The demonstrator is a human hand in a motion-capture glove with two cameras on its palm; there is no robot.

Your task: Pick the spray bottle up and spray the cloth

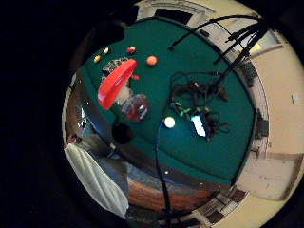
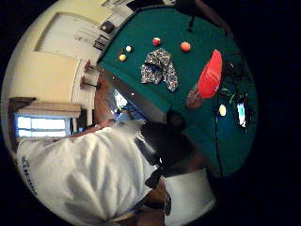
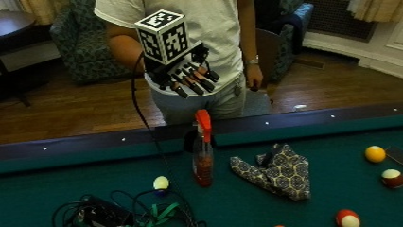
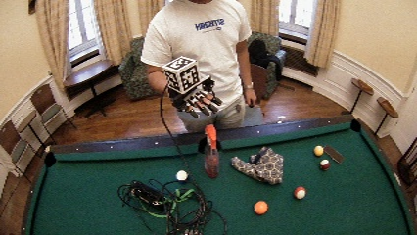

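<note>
the person's gloved right hand (image 3: 189,75) hangs in the air in front of their white t-shirt (image 4: 198,44), above the near rail of the pool table (image 3: 82,146). fingers (image 3: 205,82) are spread and only loosely bent, pointing down and out toward the table, and it's holding nothing. the bare left hand (image 3: 254,78) hangs at their side.

below that hand, the spray bottle (image 3: 202,153) stands upright on the green felt just inside the rail, near a side pocket. it's got a bright orange-red trigger head and a clear body with reddish-dark contents in the lower part. the cloth (image 3: 277,170) lies crumpled flat on the felt just beside the bottle, not touching it; dark patterned fabric with pale repeating motifs.

on the bottle's other side sits a pale ball (image 3: 161,182), and past it a tangle of black cables (image 4: 163,200) with some green bits. more balls are scattered further out: an orange one (image 4: 261,207), a red and white one (image 4: 300,192), and a yellow one (image 4: 318,150) near the far end.

the room beyond has a wood floor, armchairs (image 4: 137,68), curtained windows (image 4: 81,29) and cream walls.
</note>
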